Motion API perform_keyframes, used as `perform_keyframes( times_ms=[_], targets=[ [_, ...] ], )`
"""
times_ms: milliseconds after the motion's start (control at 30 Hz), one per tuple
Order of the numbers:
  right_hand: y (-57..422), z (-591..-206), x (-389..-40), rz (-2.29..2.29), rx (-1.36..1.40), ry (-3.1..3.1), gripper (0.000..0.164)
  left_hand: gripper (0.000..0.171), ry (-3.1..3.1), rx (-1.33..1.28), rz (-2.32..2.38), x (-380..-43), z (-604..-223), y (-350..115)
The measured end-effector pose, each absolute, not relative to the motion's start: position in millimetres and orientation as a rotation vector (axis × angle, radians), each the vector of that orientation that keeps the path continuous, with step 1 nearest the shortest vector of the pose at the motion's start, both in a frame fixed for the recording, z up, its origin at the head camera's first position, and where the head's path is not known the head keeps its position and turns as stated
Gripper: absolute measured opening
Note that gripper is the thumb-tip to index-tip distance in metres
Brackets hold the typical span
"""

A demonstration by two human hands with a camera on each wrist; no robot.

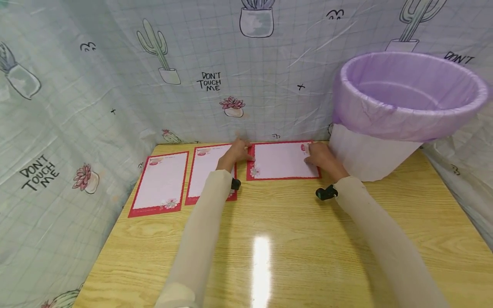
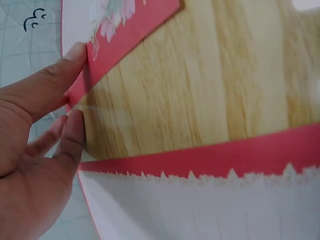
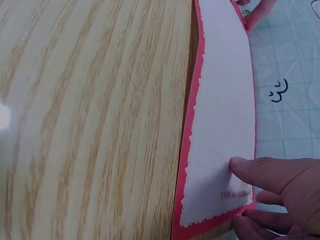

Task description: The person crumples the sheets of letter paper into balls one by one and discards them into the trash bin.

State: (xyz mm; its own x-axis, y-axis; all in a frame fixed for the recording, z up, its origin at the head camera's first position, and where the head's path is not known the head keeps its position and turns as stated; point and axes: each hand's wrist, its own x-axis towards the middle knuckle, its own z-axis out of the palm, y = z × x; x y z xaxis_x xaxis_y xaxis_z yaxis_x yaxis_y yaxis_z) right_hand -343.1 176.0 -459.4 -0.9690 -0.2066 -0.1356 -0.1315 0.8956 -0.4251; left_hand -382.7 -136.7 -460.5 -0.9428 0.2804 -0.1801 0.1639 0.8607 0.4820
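Observation:
A white stationery sheet with a red border (image 1: 285, 159) lies sideways at the back of the wooden table, flowers printed on its left end. My left hand (image 1: 239, 150) is at its left end; the left wrist view shows the thumb (image 2: 75, 54) over the red border and the fingers bent near the edge. At the other end my right hand (image 1: 322, 156) grips the sheet, its thumb (image 3: 245, 165) on the white face and the fingers past the edge. In the right wrist view a dark gap shows under the sheet's near edge (image 3: 194, 90).
Two matching upright sheets, a left one (image 1: 159, 184) and a middle one (image 1: 206, 167), lie to the left; my left arm partly covers the middle one. A large purple-rimmed white bin (image 1: 369, 149) stands at the right. A cactus-print curtain (image 1: 173, 107) hangs behind the table (image 1: 289, 239).

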Motion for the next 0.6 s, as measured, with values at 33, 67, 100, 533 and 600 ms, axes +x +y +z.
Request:
perform_keyframes(
  times_ms=[33,67,100,533,600],
  targets=[
    [175.6,-459.3,-342.8,-0.623,-0.259,2.888,0.033,0.066,2.786,0.334,0.713,-382.6,-461.2,-137.7],
    [175.0,-458.9,-342.4,-0.621,-0.259,2.892,0.034,0.064,2.782,0.332,0.728,-382.3,-461.7,-138.5],
    [174.4,-458.5,-342.0,-0.623,-0.251,2.893,0.036,0.064,2.779,0.327,0.743,-381.9,-461.6,-139.3],
    [172.7,-453.5,-338.0,-0.714,-0.216,2.841,0.036,0.054,2.794,0.339,0.768,-377.3,-459.3,-137.1],
    [172.9,-454.5,-337.0,-0.721,-0.228,2.845,0.036,0.055,2.800,0.345,0.767,-375.9,-459.7,-136.3]
  ],
)
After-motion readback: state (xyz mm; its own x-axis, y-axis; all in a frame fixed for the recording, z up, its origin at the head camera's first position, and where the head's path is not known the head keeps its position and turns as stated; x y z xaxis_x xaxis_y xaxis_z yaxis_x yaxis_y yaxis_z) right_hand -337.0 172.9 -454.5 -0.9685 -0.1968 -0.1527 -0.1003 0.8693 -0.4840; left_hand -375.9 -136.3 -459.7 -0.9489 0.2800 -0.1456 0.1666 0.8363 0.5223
